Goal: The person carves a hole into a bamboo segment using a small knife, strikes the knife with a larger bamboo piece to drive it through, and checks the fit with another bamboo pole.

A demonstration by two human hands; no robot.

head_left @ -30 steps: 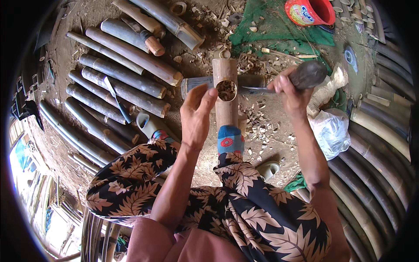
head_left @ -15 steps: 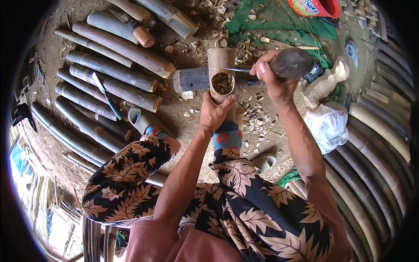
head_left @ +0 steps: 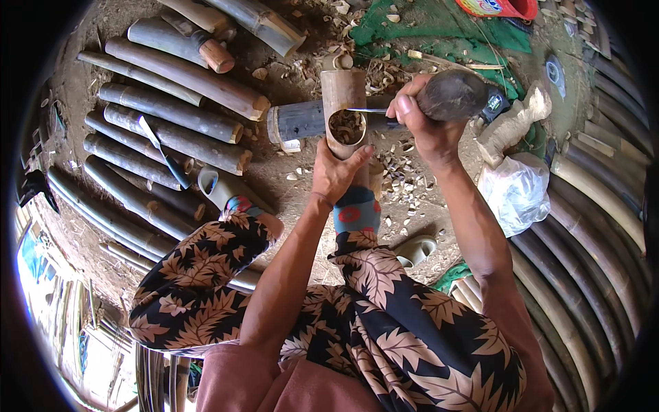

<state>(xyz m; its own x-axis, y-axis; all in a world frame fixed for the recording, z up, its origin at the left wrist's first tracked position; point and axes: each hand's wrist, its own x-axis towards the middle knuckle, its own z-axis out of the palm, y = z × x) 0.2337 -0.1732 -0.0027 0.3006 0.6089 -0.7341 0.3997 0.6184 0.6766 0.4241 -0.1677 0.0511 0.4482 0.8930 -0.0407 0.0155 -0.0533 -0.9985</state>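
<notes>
A pale bamboo section with an oval opening cut in its upper side lies across a dark bamboo length. Loose shavings show inside the opening. My left hand is wrapped round the section's near end, thumb on its right side. My right hand is closed on a carving knife whose bulky, rounded dark handle sticks out to the right. Its thin metal blade points left, with the tip at the opening's far rim.
Several bamboo lengths lie at the left, with a white-bladed, dark-handled tool on top. More long poles line the right side. A clear plastic bag, a knobbly root-like wood piece and green netting are beyond my right arm. Chips litter the ground.
The knife's blade has shifted slightly left and toward me, from just beyond the opening to its far rim. My left hand keeps its hold on the bamboo section. The whole view has shifted a little.
</notes>
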